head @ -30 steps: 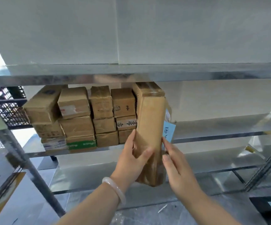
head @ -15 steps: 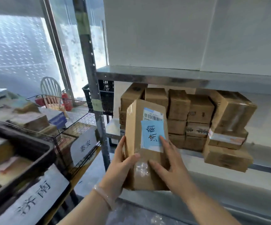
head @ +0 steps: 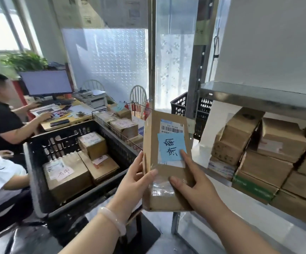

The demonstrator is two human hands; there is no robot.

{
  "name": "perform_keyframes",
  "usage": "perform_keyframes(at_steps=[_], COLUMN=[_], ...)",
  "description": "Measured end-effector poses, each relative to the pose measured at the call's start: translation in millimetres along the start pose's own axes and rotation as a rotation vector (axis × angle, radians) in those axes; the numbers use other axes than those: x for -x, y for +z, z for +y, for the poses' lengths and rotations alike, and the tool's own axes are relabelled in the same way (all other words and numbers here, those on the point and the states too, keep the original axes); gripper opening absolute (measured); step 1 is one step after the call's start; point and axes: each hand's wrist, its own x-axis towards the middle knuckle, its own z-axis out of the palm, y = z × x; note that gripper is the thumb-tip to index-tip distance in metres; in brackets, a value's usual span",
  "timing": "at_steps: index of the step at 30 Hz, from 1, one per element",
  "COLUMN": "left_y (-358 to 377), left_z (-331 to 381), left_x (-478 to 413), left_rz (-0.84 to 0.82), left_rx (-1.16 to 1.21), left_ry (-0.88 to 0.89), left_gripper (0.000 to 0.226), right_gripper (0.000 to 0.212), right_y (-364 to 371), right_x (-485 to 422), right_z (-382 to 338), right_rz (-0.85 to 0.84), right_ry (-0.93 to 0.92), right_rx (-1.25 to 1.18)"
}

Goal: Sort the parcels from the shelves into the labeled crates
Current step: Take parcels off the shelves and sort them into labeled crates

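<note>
A storeroom: a metal shelf on the right with stacked cartons under it, and a black crate on the left, partly filled with boxes. Above the open gap between their edges, a tall parcel with a blue note stands upright. The left hand grips its left edge, and the right hand holds its front and right side.
</note>
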Motion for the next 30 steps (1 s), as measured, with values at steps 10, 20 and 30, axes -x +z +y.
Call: perform_keyframes(at_steps=[10, 20, 30], left_y=[-107, -175, -262], left_z=[13, 31, 32], left_x=[-40, -48, -22], left_rz=[0.466, 0.906, 0.965], left_rx=[-0.363, -0.610, -0.692], left_ry=[0.028, 0.014, -0.092], left_gripper=[0.082, 0.071, 0.070], right_gripper=[0.067, 0.077, 0.082], right_y=[65, 202, 365], right_x=[-147, -250, -272], right_z=[-11, -14, 12], right_rz=[-0.365, -0.734, -0.905], right_ry=[-0.075, -0.085, 0.050], right_rx=[0.022, 0.011, 0.199])
